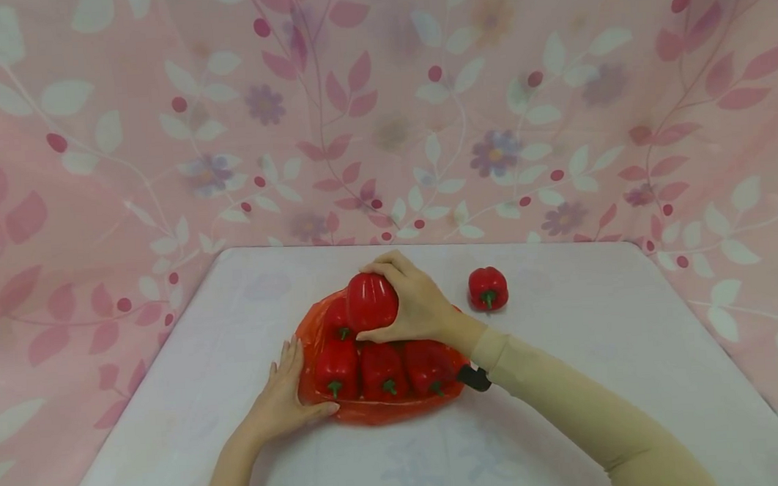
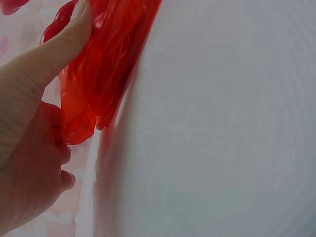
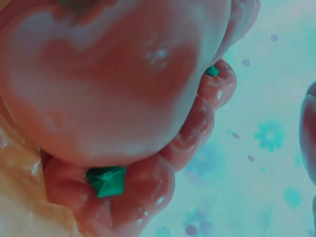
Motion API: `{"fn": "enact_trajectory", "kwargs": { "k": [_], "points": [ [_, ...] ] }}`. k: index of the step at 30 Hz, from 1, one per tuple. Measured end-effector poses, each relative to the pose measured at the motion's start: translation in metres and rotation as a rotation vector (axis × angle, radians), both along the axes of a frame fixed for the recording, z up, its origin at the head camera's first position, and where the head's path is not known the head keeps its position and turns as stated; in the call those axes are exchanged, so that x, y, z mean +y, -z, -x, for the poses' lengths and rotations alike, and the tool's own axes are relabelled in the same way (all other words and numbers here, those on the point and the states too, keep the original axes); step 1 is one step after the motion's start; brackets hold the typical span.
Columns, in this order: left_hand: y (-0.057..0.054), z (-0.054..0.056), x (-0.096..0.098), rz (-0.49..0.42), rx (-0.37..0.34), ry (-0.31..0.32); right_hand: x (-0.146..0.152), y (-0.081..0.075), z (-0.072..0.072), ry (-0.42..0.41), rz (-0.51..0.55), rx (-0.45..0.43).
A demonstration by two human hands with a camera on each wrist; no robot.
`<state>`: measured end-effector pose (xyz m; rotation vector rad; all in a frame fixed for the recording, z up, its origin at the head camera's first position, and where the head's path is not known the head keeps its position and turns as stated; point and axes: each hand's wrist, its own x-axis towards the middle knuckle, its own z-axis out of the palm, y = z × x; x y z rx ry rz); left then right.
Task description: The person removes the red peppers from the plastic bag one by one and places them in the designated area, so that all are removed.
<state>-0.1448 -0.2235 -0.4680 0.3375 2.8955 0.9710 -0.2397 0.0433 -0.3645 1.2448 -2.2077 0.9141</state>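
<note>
Above a red plastic bag full of red bell peppers, my right hand grips a red bell pepper between its thumb and fingers. That pepper looms large in the right wrist view, with other peppers and a green stem below it. Under it in the head view sit several peppers, stems toward me. At the bag's left side, my left hand holds the edge, fingers along the outside and thumb at the front rim. The left wrist view shows the bag's crumpled plastic between thumb and fingers.
A single red bell pepper lies on the white-covered table, behind and to the right of the bag. Behind the table's back edge hangs a pink floral cloth.
</note>
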Motion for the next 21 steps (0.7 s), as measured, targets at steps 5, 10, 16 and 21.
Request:
{"fn": "enact_trajectory", "kwargs": {
  "k": [5, 10, 16, 21],
  "points": [
    [-0.001, 0.000, 0.001, -0.004, -0.003, -0.001, 0.007, -0.003, 0.000, -0.008, 0.043, 0.059],
    [0.000, 0.000, 0.001, -0.010, -0.004, 0.001, 0.012, -0.005, -0.001, 0.003, 0.045, 0.103],
    [-0.001, 0.000, 0.002, -0.018, -0.001, 0.005, 0.019, -0.005, -0.004, 0.041, 0.042, 0.139],
    [-0.002, 0.000, 0.001, -0.027, -0.012, 0.005, 0.027, -0.006, -0.006, 0.048, 0.056, 0.160]
  ]
}}
